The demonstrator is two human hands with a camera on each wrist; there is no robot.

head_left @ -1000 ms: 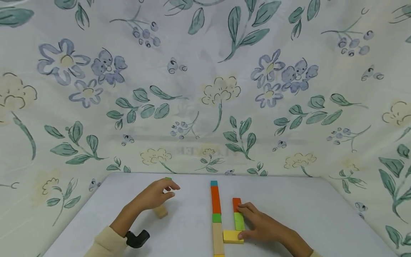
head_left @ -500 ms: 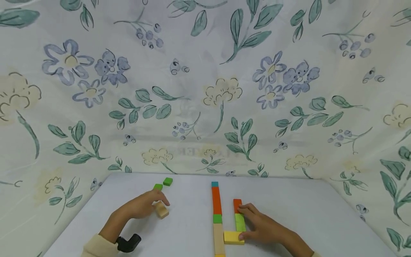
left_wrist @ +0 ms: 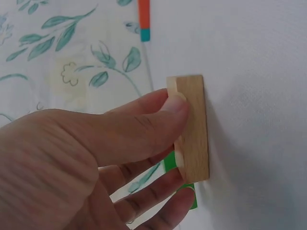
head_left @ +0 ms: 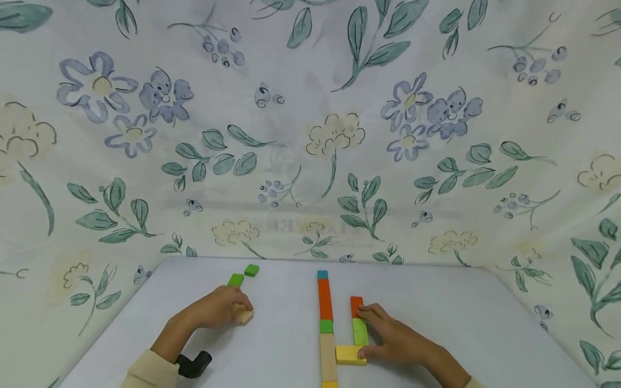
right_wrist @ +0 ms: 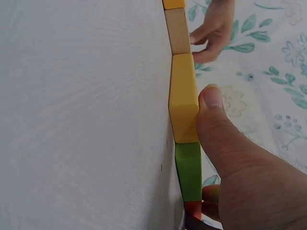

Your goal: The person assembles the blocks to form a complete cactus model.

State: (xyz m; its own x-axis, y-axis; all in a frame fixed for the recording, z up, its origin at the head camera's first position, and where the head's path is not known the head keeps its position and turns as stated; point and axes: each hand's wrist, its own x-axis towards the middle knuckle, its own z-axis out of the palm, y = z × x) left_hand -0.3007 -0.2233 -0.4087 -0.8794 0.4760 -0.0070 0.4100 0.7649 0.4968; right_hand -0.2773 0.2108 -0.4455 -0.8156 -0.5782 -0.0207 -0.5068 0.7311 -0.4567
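My left hand (head_left: pixel 213 308) pinches a plain wooden block (left_wrist: pixel 194 129) on the left side of the table, thumb on its near face. Part of that block is hidden by the fingers in the head view. My right hand (head_left: pixel 400 338) rests at the right-hand blocks. Its thumb touches the yellow block (head_left: pixel 348 354), and its fingertips lie at the red block (head_left: pixel 356 306). Between these sits a light green block (head_left: pixel 360 331). Beside them runs a straight row with a blue block (head_left: pixel 322 275), a long orange-red block (head_left: pixel 325 299), a green block (head_left: pixel 326 326) and a long wooden block (head_left: pixel 328 355).
Two loose green blocks lie beyond my left hand, one nearer (head_left: pixel 235 280) and one farther (head_left: pixel 251 270). The white tabletop (head_left: pixel 286 323) ends at a flower-patterned cloth (head_left: pixel 310 161). A black strap piece (head_left: pixel 194 365) is on my left wrist.
My left hand has come back and left from near the green blocks to the wooden block and taken hold of it. The right hand has stayed at the right-hand blocks.
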